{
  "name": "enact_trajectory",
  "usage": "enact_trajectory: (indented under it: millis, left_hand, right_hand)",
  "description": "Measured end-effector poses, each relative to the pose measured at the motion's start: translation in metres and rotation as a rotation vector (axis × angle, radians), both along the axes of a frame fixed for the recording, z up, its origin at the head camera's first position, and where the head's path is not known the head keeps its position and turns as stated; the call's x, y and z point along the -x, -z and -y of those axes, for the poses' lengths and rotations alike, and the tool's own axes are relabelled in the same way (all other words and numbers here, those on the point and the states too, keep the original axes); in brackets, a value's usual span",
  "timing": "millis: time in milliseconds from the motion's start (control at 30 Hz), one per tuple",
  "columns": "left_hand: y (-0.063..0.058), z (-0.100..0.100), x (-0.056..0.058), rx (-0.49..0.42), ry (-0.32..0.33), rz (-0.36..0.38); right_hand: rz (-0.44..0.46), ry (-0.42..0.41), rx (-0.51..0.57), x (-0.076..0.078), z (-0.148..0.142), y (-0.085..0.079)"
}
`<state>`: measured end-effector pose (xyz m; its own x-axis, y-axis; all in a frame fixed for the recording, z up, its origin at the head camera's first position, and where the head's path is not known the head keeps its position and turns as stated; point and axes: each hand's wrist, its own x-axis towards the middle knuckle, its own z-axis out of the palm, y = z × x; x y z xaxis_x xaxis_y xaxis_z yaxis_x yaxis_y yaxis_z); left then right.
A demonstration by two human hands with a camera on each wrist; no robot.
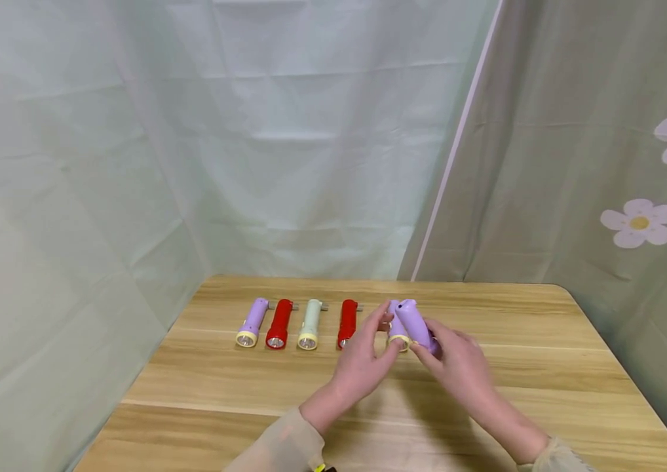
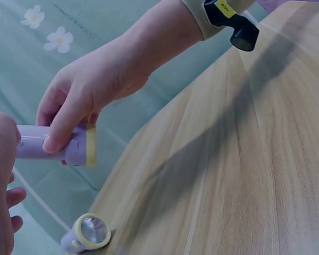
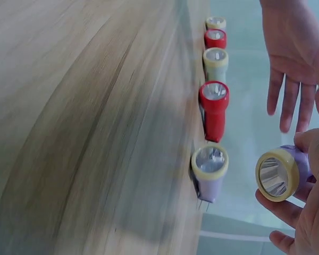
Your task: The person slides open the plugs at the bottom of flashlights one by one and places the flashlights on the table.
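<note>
A purple flashlight (image 1: 415, 322) with a cream lens ring is held above the table by my right hand (image 1: 460, 364), tail end up and tilted. In the left wrist view, my right thumb and fingers (image 2: 64, 127) pinch it near its lens end. My left hand (image 1: 363, 360) is beside its tail end, fingers extended. The right wrist view shows this left hand (image 3: 297, 69) with straight fingers; whether it touches the flashlight is unclear. Just behind, a second purple flashlight (image 3: 209, 172) lies on the table, partly hidden by the hands in the head view.
On the wooden table (image 1: 221, 393) a row stretches left: a red flashlight (image 1: 348, 321), a pale green one (image 1: 310, 321), another red one (image 1: 280, 322) and a purple one (image 1: 253, 320). Small metal pieces jut from several tails. Curtains (image 1: 322, 144) hang behind and beside the table.
</note>
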<state>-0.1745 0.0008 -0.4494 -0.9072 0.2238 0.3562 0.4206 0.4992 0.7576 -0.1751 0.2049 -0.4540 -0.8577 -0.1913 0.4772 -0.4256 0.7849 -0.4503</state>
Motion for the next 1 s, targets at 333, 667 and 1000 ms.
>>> enact_trajectory:
  millis: [333,667,1000]
  left_hand:
    - [0.003,-0.004,0.003,-0.075,-0.076,-0.009]
    - [0.005,-0.006,0.008,-0.184,-0.080,0.046]
    - [0.008,-0.009,0.010,-0.185,-0.104,0.028]
  right_hand:
    - [-0.066,0.014,-0.011,0.003,0.015,0.006]
    - [-0.148,0.009,-0.051,0.005,0.025,0.005]
    - [-0.177,0.002,-0.053,0.007,0.030,0.008]
